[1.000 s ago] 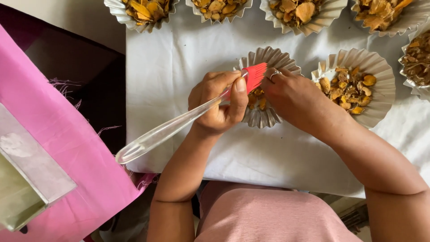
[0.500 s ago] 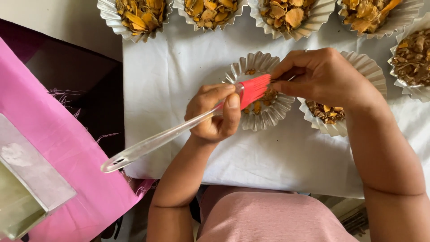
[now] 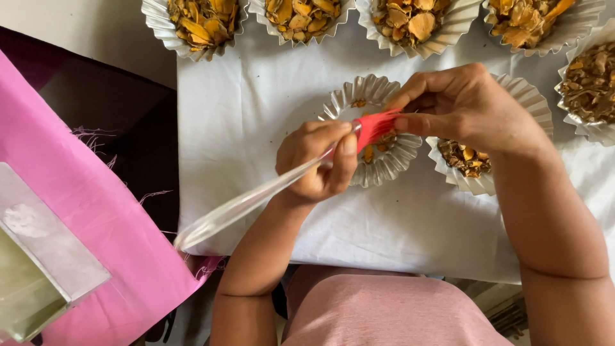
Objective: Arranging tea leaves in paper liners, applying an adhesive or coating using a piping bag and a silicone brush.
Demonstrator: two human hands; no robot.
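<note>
Over the near-empty foil cup (image 3: 375, 131) on white cloth (image 3: 256, 128): red-headed brush (image 3: 375, 127), clear handle slanting down-left. Gripped near the head by left hand (image 3: 317, 160), fingers curled tight on handle. Bristles pinched by right hand (image 3: 464, 106), thumb and forefinger closed on them. Best kept above cup so crumbs dropped inside.

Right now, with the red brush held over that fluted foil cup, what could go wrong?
1. The right hand pinches the red bristles; pulling them might flick crumbs onto the white cloth.
2. The left hand grips the brush near its head, so the long clear handle juts out past the cloth's edge and could catch something.
3. The light foil cup lies unheld and may tip or slide.
</note>
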